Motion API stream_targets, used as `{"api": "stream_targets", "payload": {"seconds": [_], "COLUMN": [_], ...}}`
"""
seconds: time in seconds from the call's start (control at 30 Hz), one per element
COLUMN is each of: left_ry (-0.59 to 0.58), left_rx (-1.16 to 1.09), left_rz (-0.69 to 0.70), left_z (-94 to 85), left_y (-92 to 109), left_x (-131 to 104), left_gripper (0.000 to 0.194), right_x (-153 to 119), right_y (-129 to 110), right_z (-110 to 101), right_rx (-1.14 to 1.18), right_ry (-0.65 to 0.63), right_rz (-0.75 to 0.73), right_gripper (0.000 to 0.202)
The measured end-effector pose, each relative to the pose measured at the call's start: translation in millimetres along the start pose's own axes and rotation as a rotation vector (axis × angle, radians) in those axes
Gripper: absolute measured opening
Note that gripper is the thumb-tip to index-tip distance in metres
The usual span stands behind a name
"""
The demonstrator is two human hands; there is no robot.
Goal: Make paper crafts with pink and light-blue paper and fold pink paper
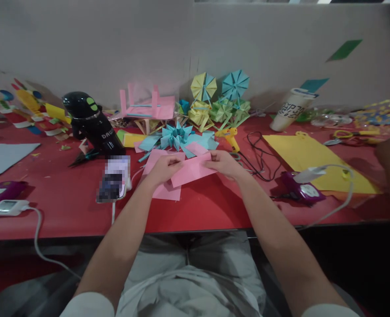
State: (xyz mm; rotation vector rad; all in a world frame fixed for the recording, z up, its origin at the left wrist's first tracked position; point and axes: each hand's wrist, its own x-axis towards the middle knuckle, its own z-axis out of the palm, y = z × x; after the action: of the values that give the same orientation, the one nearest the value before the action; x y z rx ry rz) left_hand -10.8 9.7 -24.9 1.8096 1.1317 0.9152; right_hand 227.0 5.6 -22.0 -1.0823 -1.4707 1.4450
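Above the red counter [201, 215], a rectangle of pink paper [192, 172] stretches lengthwise left to right, its right end angled slightly farther away. The left hand [164, 169] has its grip pinched closed on the left end; the right hand [227, 164] pinches the right. Beyond stands a spiky blue paper flower [176, 136].
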Motion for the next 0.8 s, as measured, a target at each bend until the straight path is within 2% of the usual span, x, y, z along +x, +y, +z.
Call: {"api": "stream_targets", "payload": {"seconds": [0.13,0.27,0.37,0.47,0.63,0.8], "left_ry": [-0.015,-0.096,-0.156,-0.164,-0.123,-0.03], "left_rx": [0.055,0.064,0.089,0.123,0.189,0.255], "left_rz": [0.011,0.015,0.018,0.024,0.03,0.028], "left_z": [0.9,4.2,9.2,13.9,13.3,0.1], "left_y": [5.6,6.5,8.0,10.6,10.9,6.3], "left_x": [-2.9,-6.4,-9.2,-10.9,-9.3,-6.3], "left_gripper": [0.017,0.015,0.017,0.02,0.019,0.013], "right_x": [-0.4,-1.0,-2.4,-3.1,-3.4,-3.2], "right_y": [-1.3,-3.0,-3.5,-3.8,-6.8,-8.3], "right_z": [-1.5,3.5,11.9,18.3,18.0,-0.1], "right_rx": [-0.168,-0.405,-0.563,-0.645,-0.652,-0.663], "right_ry": [-0.077,-0.17,-0.183,-0.2,-0.217,-0.194], "right_rz": [-0.026,-0.167,-0.29,-0.356,-0.348,-0.283], "right_gripper": [0.027,0.023,0.021,0.021,0.018,0.019]}}
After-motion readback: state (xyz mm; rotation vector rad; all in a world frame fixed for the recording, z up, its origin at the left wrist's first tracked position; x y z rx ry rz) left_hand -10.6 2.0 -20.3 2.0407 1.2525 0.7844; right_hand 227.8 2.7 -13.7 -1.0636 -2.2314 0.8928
